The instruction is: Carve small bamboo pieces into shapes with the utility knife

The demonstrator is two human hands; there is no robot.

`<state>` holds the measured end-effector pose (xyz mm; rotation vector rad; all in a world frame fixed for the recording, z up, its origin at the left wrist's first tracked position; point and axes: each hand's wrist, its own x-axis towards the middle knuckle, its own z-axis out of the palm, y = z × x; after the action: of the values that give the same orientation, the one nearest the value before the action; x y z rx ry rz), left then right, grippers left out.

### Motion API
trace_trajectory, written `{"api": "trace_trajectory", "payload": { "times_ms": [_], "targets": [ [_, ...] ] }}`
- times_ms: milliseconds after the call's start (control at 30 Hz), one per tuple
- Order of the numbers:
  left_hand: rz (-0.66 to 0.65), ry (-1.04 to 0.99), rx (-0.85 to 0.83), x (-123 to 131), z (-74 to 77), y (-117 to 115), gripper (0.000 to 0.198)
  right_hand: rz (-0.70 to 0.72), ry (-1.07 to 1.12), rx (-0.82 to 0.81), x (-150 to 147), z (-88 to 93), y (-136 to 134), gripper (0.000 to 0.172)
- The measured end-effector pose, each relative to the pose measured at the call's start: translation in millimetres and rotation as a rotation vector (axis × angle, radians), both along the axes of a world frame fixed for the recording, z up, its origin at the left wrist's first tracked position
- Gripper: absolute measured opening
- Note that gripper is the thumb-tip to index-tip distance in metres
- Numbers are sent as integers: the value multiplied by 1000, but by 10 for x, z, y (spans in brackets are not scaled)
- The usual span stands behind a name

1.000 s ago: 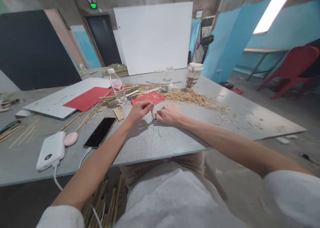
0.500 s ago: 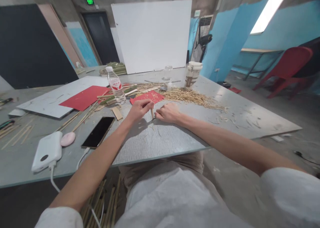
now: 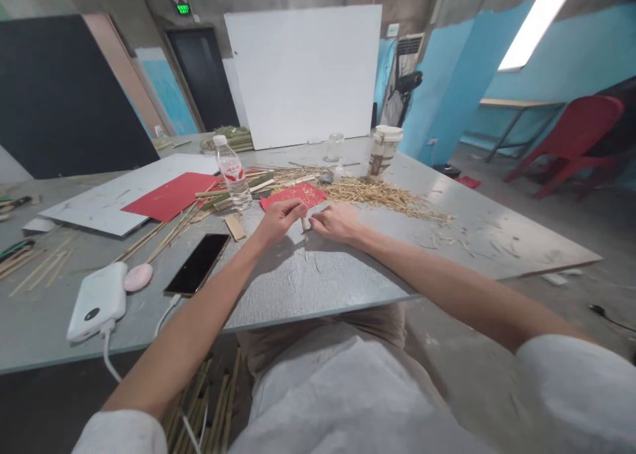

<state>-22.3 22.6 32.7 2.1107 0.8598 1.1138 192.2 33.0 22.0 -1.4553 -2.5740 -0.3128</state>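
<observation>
My left hand pinches the top of a short bamboo stick that stands upright on the grey table. My right hand is closed just to the right of the stick, its fingers pressed against the stick's lower part; what it holds is hidden. Both hands sit near the table's middle, in front of a small red card dusted with shavings.
A water bottle, red paper, bamboo strips, a phone, a pink oval object and a white power bank lie left. A shavings pile and a cup lie right. A white board stands behind.
My right hand has lifted slightly and shifted a little farther up along the stick. My left hand keeps its pinch in place.
</observation>
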Motion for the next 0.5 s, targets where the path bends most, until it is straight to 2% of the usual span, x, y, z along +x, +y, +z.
{"api": "trace_trajectory", "payload": {
  "times_ms": [133,300,500],
  "targets": [
    [0,-1,-13,17,-17,9,43,-35,40,37,9,72,11,59],
    [25,10,-12,0,-31,26,41,-22,9,0,5,34,-13,58],
    [17,17,-9,5,-33,23,42,-46,14,30,-3,77,-13,62]
  ]
}}
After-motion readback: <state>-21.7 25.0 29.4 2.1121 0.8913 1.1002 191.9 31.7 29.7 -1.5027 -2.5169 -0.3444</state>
